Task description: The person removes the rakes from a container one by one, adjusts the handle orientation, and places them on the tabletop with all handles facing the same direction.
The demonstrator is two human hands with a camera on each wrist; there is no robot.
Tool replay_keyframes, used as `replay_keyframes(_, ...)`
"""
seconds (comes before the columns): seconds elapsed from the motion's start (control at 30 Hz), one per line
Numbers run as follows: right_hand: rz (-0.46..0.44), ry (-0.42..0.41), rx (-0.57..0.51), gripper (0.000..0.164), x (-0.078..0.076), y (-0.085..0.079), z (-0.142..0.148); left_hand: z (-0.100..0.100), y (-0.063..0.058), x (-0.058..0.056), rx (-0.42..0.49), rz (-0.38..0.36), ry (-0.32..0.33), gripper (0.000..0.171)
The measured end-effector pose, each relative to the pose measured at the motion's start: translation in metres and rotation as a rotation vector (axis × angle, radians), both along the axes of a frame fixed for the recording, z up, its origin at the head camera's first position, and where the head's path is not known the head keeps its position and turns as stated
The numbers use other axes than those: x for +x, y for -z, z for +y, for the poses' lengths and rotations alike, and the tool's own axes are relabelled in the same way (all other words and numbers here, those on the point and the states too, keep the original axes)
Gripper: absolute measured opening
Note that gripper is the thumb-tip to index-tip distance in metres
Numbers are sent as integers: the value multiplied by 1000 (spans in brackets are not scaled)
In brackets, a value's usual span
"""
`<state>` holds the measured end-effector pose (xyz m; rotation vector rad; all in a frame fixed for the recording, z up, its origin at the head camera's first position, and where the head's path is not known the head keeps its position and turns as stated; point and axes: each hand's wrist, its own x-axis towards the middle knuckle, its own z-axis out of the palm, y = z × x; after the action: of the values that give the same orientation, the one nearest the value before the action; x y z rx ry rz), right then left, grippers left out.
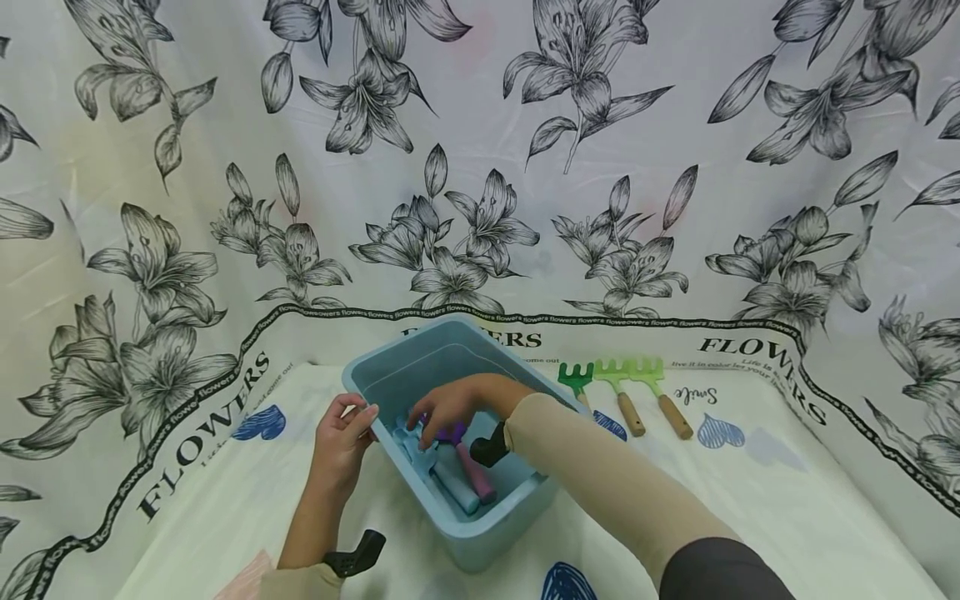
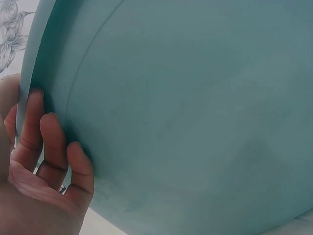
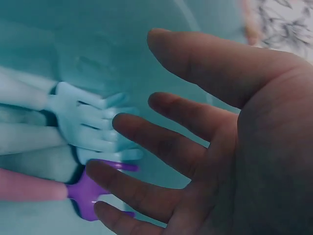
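Your left hand point(image 1: 341, 437) grips the rectangular blue plastic bin point(image 1: 489, 546); your spread, empty right hand point(image 1: 455, 407) overhangs its lengthwise light-blue plastic rakes point(image 3: 68, 112).

A white curtain point(image 1: 480, 108) with black flowers point(image 1: 366, 108) hangs at the back. Blue hearts point(image 1: 721, 431) dot the pale desk cloth point(image 1: 787, 517).

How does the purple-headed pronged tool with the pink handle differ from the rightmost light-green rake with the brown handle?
The purple tool lies inside the blue rectangular tub; the light-green rake lies outside on the white printed cloth. The purple tool has a purple head and pink handle; the light-green rake, a light-green head and brown handle. Both have pronged heads.
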<state>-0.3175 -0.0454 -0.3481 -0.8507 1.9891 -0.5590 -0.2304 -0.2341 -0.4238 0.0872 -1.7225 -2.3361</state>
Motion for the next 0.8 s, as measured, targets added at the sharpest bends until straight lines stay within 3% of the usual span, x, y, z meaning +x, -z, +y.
replay_keyframes(0.23,22,-20,127,53,4,15,-4,1,0,0,-17,0,-13,23)
replay_keyframes(0.5,70,-5,206,54,-3,18,7,2,1,0,-10,5,-15,28)
replay_keyframes(0.8,-44,50,287,51,-8,24,13,1,1,0,-18,0,-12,25)
